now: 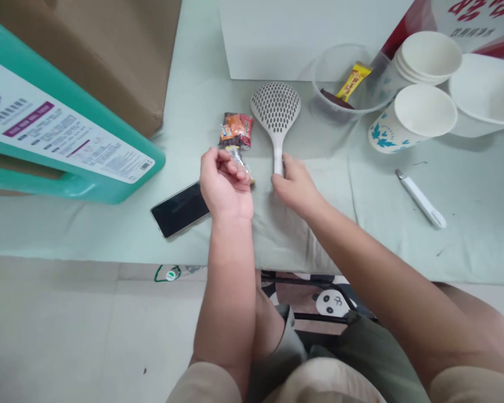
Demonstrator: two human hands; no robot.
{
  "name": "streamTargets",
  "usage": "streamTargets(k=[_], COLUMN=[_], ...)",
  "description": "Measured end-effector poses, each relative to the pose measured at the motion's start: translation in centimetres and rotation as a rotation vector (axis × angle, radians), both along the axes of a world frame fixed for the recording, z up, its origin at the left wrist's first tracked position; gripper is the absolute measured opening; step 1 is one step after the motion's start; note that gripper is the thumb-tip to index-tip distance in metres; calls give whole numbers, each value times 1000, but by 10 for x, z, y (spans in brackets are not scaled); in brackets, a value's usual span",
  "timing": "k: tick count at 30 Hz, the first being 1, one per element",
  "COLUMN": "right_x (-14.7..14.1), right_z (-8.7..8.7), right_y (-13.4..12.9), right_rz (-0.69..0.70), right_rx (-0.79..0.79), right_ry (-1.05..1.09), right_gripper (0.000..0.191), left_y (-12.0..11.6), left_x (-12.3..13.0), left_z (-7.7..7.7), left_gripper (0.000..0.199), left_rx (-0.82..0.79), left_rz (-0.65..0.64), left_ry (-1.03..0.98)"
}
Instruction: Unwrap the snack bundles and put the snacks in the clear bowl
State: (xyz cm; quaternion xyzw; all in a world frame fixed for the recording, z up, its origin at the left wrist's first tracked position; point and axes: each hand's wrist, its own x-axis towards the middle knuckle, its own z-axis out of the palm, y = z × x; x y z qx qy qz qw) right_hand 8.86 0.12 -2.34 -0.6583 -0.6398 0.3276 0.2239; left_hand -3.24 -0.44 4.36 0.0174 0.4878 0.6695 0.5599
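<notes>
the right hand (pixel 296 187) is wrapped round the handle of one perforated skimmer (pixel 276 109). gripping seems the step; lifting would call for a firm hold. the left hand (pixel 227 187) lies palm up, fingers half-curled, pinching unclear, by at least two snack packets (pixel 236 130); beyond, one smartphone (pixel 178 210), one clear plastic bowl (pixel 334 115).

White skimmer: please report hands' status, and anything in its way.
Right hand holds skimmer by handle. Left hand half-curled, near phone. Wrapped snacks beside skimmer, none on it.
</notes>
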Motion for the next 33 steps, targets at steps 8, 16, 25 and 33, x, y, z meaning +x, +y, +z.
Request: streamTargets(k=[8,16,25,33], right_x=[-14,-68,-26,76], right_z=[14,12,4,0], right_y=[-5,27,19,-35], right_rz=[158,228,134,-7], right_rx=[168,68,144,337], right_ry=[-113,-319,82,535], right_gripper=[47,34,24,39], left_y=[-4,-5,-3,-9], left_x=[-25,-24,-18,59], left_z=[-1,-4,-6,-35], left_gripper=[25,14,13,13], left_rx=[46,-28,137,379], left_rz=[161,64,166,-679], left_ry=[11,36,171,254])
